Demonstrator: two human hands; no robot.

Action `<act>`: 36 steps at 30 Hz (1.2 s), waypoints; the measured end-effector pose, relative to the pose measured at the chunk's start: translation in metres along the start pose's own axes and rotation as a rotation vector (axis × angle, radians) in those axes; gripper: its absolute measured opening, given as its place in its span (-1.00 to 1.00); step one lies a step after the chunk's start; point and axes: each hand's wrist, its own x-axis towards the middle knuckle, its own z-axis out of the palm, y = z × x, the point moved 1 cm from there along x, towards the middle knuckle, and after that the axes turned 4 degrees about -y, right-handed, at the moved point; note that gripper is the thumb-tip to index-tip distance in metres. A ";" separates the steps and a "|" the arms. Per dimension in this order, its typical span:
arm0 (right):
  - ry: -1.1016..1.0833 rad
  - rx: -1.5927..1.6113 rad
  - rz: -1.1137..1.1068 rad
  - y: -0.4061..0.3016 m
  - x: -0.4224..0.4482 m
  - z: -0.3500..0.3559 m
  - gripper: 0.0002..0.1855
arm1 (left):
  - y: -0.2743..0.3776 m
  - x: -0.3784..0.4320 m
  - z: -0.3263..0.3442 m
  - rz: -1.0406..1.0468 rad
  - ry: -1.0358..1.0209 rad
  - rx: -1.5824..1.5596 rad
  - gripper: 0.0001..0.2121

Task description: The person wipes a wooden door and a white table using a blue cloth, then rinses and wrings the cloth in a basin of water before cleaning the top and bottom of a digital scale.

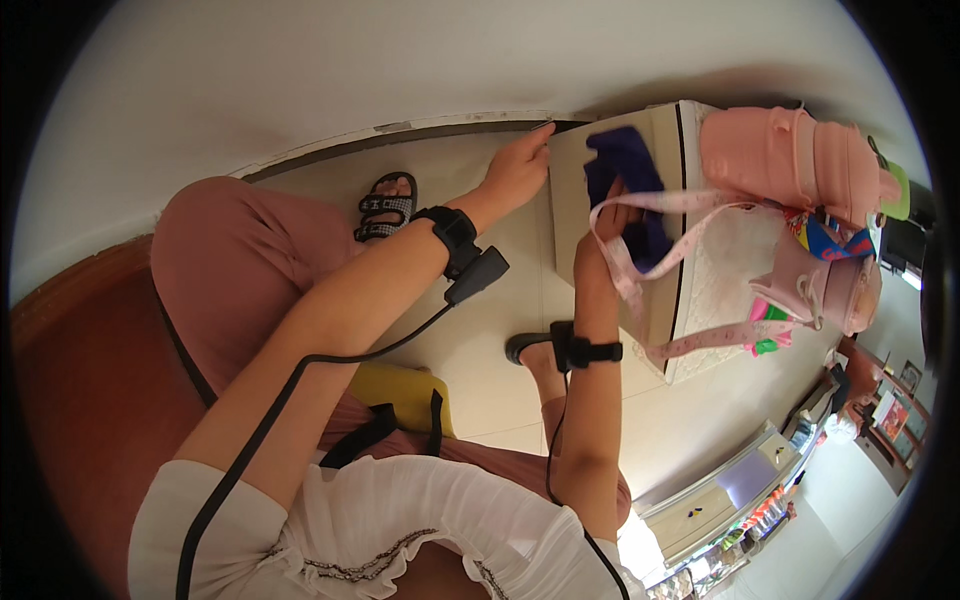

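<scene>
My right hand (616, 216) is at the pale face of a small cabinet (574, 217), with a dark purple-blue cloth (626, 154) bunched around its fingers. A pink printed strap (667, 199) loops across that hand and wrist. My left hand (517, 171) reaches to the cabinet's edge by the wall, its index finger extended. The fingertips are by a dark gap there, and whether they hold anything is unclear. Both wrists wear black straps with cabled devices.
On the cabinet top stand a large pink bottle (757, 157) and a smaller pink bottle (802, 277), whose strap (727, 337) hangs over the edge. A white wall (420, 60) runs behind. Below me is a yellow stool-like object (409, 394); a reddish-brown wooden surface (90, 360) lies at left.
</scene>
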 end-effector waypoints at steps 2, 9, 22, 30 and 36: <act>0.009 -0.147 -0.101 0.007 0.008 0.012 -0.47 | 0.006 -0.003 0.003 0.048 -0.017 0.015 -0.60; 0.470 -0.827 -0.433 0.019 0.052 0.020 -0.44 | 0.008 -0.019 0.002 -0.024 -0.088 -0.064 -0.60; 0.156 -0.566 -0.230 0.092 -0.109 -0.034 -0.48 | 0.025 -0.040 0.012 0.011 -0.181 0.047 -0.60; -0.445 -0.187 0.091 0.107 -0.148 0.013 -0.53 | 0.070 -0.057 0.042 0.130 -0.293 -0.009 -0.61; -0.262 0.753 -0.078 0.094 -0.128 0.023 -0.64 | 0.115 -0.066 0.020 0.195 -0.352 0.045 -0.58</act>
